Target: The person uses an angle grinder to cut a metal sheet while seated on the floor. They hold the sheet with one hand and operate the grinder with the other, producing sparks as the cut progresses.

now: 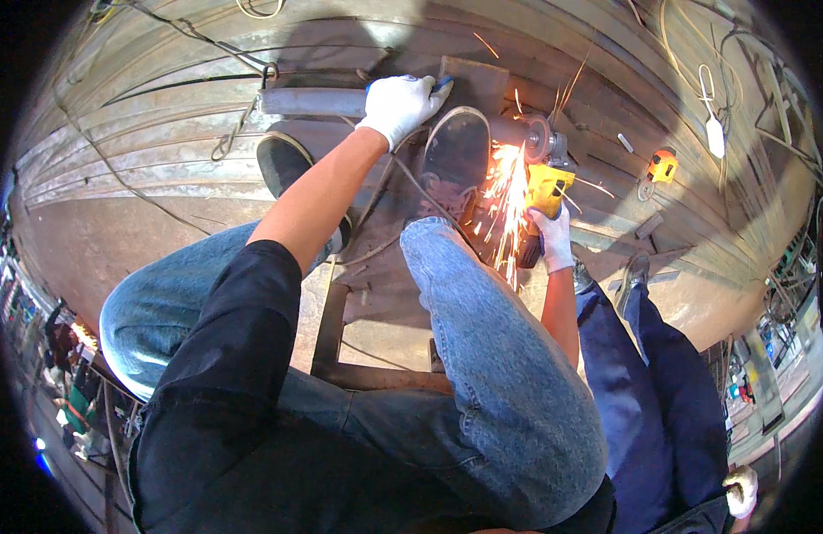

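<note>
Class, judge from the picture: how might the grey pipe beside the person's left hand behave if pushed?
The grey pipe would probably roll sideways, given its rounded surface. It is likely stiff, since it looks straight and metallic.

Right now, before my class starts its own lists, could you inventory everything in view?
Angle grinder: one, yellow and dark, right of centre
Sparks: many, orange-white, left of the grinder
Pipe: one, grey, upper left-centre
Plate: one, brown, upper centre
Orange-yellow object: one, kind unclear, upper right
Tag-like piece: one, white, upper right
Cables: several, dark and pale, across the metal surface
Co-worker's trousers: one pair, navy, lower right
Co-worker's glove: one, white, lower right
Background clutter: uncountable, mixed, side edges
Jeans: one pair, blue, lower centre
Shoes: two, dark, upper centre
Left grip: one, white-gloved, beside the pipe
Right grip: one, white-gloved, on the grinder
</note>
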The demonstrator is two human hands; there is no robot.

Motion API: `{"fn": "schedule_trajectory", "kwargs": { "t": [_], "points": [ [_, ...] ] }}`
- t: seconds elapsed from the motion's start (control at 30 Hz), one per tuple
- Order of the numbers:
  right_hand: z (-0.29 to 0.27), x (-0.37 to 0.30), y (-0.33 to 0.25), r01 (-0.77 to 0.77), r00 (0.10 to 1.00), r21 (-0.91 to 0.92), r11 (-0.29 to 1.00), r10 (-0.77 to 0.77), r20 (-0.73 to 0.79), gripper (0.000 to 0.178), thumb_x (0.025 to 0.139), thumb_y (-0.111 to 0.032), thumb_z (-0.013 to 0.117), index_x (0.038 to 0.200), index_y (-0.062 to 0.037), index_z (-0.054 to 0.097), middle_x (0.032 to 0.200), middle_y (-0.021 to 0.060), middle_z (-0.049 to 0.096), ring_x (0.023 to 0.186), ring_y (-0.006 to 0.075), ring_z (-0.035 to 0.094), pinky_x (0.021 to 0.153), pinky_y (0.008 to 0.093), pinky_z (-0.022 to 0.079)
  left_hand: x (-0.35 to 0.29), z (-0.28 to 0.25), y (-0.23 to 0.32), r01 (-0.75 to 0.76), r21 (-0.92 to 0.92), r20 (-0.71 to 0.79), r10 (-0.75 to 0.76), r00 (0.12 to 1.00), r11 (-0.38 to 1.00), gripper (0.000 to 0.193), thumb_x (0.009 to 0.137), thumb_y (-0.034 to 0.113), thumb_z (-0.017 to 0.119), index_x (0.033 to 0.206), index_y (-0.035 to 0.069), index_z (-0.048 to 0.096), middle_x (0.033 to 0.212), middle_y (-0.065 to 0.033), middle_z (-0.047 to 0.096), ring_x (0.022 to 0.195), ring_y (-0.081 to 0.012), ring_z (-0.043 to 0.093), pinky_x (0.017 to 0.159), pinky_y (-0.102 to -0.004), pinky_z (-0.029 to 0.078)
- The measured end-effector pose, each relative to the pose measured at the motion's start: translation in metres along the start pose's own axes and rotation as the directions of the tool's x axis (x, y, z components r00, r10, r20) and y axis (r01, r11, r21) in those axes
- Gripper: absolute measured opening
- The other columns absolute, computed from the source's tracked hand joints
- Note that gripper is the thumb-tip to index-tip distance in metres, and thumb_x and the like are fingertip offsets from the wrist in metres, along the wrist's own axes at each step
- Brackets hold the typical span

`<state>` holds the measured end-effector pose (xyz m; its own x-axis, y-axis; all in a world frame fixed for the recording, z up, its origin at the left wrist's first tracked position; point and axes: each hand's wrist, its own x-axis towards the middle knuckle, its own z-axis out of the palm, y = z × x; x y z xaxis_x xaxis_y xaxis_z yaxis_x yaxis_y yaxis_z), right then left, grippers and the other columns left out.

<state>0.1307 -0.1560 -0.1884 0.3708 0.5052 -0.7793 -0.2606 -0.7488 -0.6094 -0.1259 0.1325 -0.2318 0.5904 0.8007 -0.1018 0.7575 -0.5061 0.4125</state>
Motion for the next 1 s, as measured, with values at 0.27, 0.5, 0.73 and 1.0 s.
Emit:
{"fn": "schedule_trajectory", "kwargs": {
  "t": [0.27,0.5,0.73,1.0],
  "points": [
    [0.001,-0.007,-0.002,0.032,0.998,0.072,0.997,-0.036,0.060,0.047,0.083,0.000,0.077,0.127,-0.0037,0.060,0.110,0.0032,0.069,0.096,0.0134,0.067,0.088,0.0302,0.055,0.001,-0.009,0.004,0.023,0.018,0.100,-0.025,0.995,1.000,0.046,0.100,0.049,0.053,0.080,0.012,0.074,0.070,-0.0136,0.071,0.068,-0.0321,0.071,0.060,-0.0470,0.056],
    [0.001,-0.002,-0.003,0.062,0.997,0.062,0.996,-0.065,0.050,0.046,0.083,-0.001,0.077,0.126,-0.0047,0.061,0.109,0.0019,0.070,0.093,0.0135,0.067,0.087,0.0303,0.055,0.002,-0.010,0.004,0.057,0.008,0.139,-0.057,0.989,0.998,0.048,0.101,0.049,0.051,0.083,0.012,0.075,0.074,-0.0147,0.072,0.070,-0.0324,0.072,0.061,-0.0470,0.056],
    [-0.010,0.004,0.004,0.057,0.994,-0.026,0.998,-0.055,0.090,0.047,0.081,-0.003,0.079,0.125,-0.0048,0.061,0.108,0.0024,0.070,0.093,0.0133,0.067,0.086,0.0302,0.055,0.003,-0.010,0.004,0.060,0.007,0.156,-0.060,0.986,0.998,0.048,0.102,0.049,0.050,0.085,0.012,0.076,0.073,-0.0146,0.072,0.071,-0.0330,0.072,0.062,-0.0468,0.056],
    [-0.005,0.002,0.000,0.074,0.993,0.017,0.997,-0.075,0.086,0.048,0.082,-0.002,0.077,0.126,-0.0048,0.060,0.108,0.0034,0.070,0.095,0.0138,0.068,0.086,0.0307,0.056,0.002,-0.008,0.003,0.039,0.016,0.139,-0.040,0.989,0.999,0.049,0.102,0.050,0.050,0.082,0.012,0.075,0.073,-0.0146,0.072,0.070,-0.0331,0.072,0.062,-0.0465,0.056]
  ]
}}
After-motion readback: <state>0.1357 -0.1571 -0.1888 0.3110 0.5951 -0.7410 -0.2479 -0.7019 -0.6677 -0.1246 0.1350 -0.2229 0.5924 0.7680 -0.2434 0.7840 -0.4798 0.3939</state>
